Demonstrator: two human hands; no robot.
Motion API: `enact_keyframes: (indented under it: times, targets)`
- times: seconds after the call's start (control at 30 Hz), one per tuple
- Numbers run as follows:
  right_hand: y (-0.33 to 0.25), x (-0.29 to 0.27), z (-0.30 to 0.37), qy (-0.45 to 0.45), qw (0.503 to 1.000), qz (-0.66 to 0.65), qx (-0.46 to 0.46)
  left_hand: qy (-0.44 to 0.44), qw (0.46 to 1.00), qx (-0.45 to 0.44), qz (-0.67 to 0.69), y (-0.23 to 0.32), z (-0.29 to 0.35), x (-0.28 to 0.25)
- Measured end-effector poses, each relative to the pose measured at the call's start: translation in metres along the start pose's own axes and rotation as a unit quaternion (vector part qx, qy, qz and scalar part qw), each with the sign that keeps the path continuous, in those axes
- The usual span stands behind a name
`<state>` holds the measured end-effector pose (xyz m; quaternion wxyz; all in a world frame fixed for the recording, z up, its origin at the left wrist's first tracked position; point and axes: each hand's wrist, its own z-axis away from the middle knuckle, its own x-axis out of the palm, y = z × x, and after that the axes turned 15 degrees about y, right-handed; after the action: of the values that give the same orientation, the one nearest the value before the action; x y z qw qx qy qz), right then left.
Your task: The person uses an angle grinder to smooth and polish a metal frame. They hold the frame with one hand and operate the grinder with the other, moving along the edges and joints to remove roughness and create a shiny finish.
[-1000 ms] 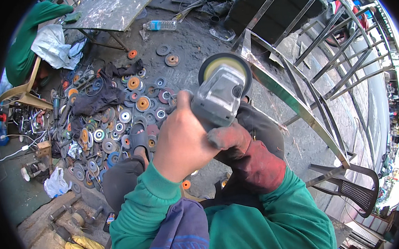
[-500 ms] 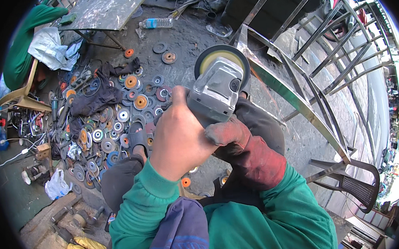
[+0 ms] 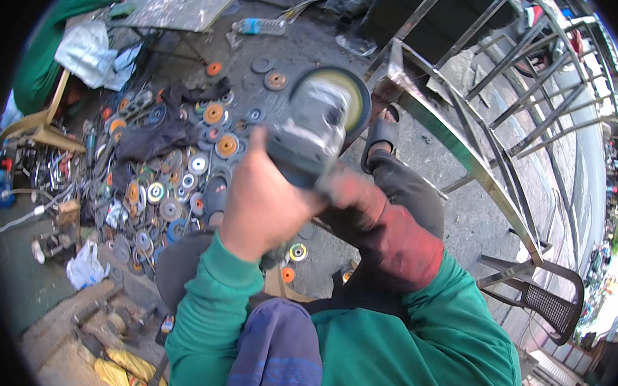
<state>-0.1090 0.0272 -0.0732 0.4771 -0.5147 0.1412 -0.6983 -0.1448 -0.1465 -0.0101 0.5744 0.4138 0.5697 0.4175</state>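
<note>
In front of me an angle grinder [image 3: 309, 133] with a grey, worn body is held between my two hands. My bare left hand [image 3: 257, 207] wraps its near left side, thumb pointing up along the body. My right hand [image 3: 366, 207], in a dirty red glove, closes around the grinder's near right end. Fitted at the far end is a round disc [image 3: 354, 98] with a yellowish face and dark rim. Close to the right of that disc is the corner of a welded metal frame [image 3: 455, 149]; the two look slightly apart. Motion blurs the grinder and both hands.
Many used grinding discs [image 3: 227, 145] lie scattered on the ground at left, with a dark cloth [image 3: 157, 138] among them. A plastic bottle [image 3: 260, 27] lies near a low table [image 3: 178, 13]. A person's green sleeve [image 3: 43, 61] shows far left. At right stands a dark chair [image 3: 553, 305].
Both hands have shifted slightly left with the grinder, drawing its disc away from the metal frame. My view has turned a little, and a sandalled foot shows more beside the frame.
</note>
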Motion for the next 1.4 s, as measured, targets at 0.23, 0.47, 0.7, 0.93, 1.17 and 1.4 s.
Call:
enact_keyframes:
  times: [0.23,0.47,0.7,0.93,1.17,1.4]
  targets:
    - [-0.010,0.008,-0.006,-0.073,0.960,-0.269,0.038,0.131,0.989,-0.009,0.072,-0.021,-0.029,-0.064]
    - [-0.010,0.016,-0.008,-0.058,0.967,-0.247,0.017,0.165,0.979,-0.029,0.117,-0.028,-0.032,-0.081]
    - [-0.002,0.010,-0.016,-0.077,0.965,-0.253,0.004,0.148,0.980,-0.017,0.129,-0.026,-0.031,-0.073]
    - [-0.005,0.013,-0.011,-0.034,0.963,-0.265,0.012,0.147,0.985,0.015,0.094,-0.022,-0.032,-0.072]
    - [-0.012,0.019,-0.003,0.005,0.970,-0.242,0.028,0.144,0.983,-0.001,0.115,-0.020,-0.031,-0.071]
    - [-0.007,0.012,-0.009,-0.046,0.965,-0.256,0.020,0.152,0.984,0.022,0.095,-0.023,-0.030,-0.072]
